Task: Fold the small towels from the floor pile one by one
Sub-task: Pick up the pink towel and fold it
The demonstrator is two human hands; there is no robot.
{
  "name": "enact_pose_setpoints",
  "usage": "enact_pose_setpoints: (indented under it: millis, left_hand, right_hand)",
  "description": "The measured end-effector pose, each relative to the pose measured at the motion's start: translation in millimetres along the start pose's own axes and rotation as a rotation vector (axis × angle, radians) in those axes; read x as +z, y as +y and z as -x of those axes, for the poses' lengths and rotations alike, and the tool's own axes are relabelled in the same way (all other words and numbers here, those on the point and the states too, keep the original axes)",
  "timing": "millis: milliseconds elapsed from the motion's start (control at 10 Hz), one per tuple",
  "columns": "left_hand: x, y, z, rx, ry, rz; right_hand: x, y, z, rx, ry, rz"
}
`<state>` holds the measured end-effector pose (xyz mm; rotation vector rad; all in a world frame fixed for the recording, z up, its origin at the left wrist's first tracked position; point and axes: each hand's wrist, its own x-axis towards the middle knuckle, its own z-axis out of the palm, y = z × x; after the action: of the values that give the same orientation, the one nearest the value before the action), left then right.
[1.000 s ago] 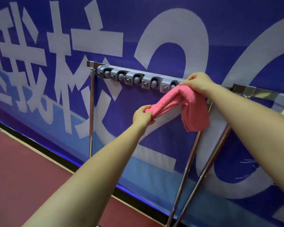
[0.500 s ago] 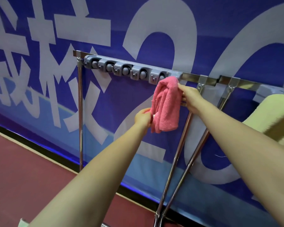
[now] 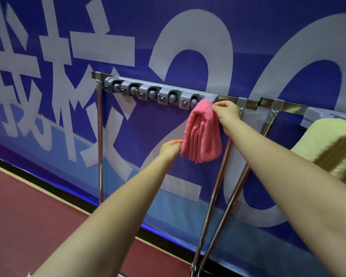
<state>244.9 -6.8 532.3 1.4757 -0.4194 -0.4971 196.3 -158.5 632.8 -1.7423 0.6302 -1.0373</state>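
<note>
The pink towel (image 3: 202,134) is hanging bunched over the metal rail (image 3: 248,102), so this one looks nearly placed; the floor pile is lying out of view. The right hand (image 3: 227,111) is pinching its top edge. The left hand (image 3: 170,147), fingers curled, is touching its lower corner.

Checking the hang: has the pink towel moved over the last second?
Yes. The pink towel dropped from a sideways stretch to hanging down below the grey clip rail.
</note>
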Motion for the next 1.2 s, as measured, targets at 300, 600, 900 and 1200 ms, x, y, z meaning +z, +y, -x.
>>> enact_pose_setpoints:
  millis: [300, 600, 900, 1200]
  left_hand:
    - [5, 43, 41, 0.069, -0.060, 0.144]
    - [-49, 47, 90, 0.117, 0.070, 0.245]
    - [-142, -82, 141, 0.115, 0.213, -0.153]
    - [-215, -251, 161, -0.287, 0.335, -0.116]
  right_hand:
    - [-6, -6, 30, 0.008, -0.055, -0.094]
    - [10, -15, 150, 0.055, -0.175, -0.199]
    - [69, 64, 269, 0.301, -0.436, -0.134]
    - [116, 191, 352, 0.602, -0.508, -0.028]
